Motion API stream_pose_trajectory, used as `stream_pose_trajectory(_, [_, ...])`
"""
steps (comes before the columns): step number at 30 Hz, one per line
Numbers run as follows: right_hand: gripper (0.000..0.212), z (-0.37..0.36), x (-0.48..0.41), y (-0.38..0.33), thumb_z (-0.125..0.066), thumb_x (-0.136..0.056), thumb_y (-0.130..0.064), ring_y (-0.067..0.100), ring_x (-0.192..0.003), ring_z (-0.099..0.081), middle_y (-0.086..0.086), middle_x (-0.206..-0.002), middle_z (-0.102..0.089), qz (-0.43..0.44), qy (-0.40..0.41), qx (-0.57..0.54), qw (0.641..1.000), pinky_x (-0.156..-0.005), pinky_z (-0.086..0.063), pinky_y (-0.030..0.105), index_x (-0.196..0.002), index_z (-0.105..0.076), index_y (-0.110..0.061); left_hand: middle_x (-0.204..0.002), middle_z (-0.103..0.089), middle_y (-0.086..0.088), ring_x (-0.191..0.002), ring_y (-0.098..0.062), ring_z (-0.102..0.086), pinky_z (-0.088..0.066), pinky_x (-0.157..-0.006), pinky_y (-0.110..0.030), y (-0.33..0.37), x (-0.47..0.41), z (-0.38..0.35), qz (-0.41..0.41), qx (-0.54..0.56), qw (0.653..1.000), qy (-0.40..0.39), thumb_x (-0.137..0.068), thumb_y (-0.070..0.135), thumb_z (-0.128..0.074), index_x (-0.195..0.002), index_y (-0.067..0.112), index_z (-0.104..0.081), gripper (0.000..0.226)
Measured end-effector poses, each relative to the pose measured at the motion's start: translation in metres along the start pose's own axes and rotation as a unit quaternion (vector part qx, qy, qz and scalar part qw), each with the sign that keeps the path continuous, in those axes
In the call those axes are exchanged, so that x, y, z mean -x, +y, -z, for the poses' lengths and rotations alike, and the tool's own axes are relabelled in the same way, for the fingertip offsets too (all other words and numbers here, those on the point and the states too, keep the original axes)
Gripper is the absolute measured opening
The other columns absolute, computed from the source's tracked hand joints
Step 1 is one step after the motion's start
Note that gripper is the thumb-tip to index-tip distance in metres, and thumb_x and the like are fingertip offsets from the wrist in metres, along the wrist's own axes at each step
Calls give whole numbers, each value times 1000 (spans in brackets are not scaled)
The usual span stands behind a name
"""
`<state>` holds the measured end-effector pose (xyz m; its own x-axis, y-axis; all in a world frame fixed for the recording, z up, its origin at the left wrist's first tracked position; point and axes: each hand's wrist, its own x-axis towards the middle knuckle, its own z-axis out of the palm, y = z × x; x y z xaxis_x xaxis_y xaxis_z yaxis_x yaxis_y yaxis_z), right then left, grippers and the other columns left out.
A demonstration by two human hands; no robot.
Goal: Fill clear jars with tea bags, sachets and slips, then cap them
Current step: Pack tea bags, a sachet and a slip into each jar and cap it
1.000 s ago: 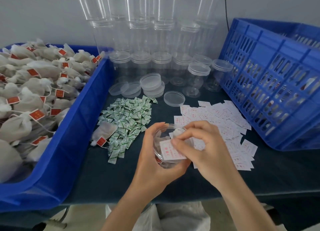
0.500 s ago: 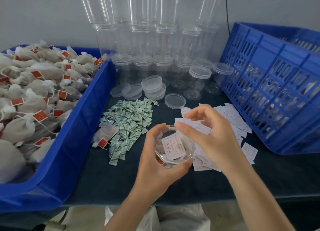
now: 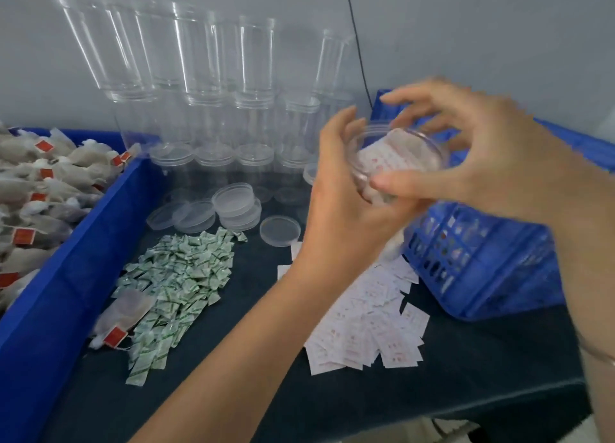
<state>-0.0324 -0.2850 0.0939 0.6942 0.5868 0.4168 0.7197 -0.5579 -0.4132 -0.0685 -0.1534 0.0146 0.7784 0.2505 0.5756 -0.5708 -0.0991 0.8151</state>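
L hand [image 3: 342, 206] grips jar [image 3: 404, 149] w/ slip [image 3: 379, 159] inside | R hand [image 3: 499, 163] clasps jar top

Dark surface [image 3: 466, 369] bearing, left to right: a blue bin [image 3: 76, 269]; a heap of green-and-white sachets [image 3: 179, 276] with one loose tea bag [image 3: 123, 313] at its near-left edge; scattered white slips [image 3: 366, 329]; a blue crate [image 3: 492, 266]. Clear jars [image 3: 213, 163] and loose lids [image 3: 234, 199] stand behind.

Black cable [image 3: 357, 43] on grey wall [image 3: 466, 26]
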Motion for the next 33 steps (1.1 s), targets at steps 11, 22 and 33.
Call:
stream_pose_trajectory(11, [72,122,-60,83,-78,-41,-78,-3,-84,-54,-21,-103,-55,-137,237,48,961,-70,-39,24,-107,-57,-58,-140,-51,-4,-129,-17,-45,-34,-100,-20,-39,-87,-121,57,-67,988,-126,-99,21,-52,-135,8,-49,39])
stream_pose_trajectory(22, [59,85,-94,200,-85,-72,-37,25,-86,-59,9,-100,-60,-384,0,114,916,-81,-60,45,-117,-66,-4,-142,-48,2,-105,-16,-58,-44,-76,-13,-83,-116,-127,23,-187,950,-251,-102,22,-45,-137,17,-50,36])
stream_pose_trajectory(33, [45,86,-91,210,-71,-86,-49,20,-74,-59,20,-100,-61,-388,-204,105,893,-69,-61,35,-104,-71,-8,-144,-48,3,-114,-14,-53,-34,-73,3,-93,-117,-127,2,-187,954,-235,-99,15,-49,-137,18,-50,38])
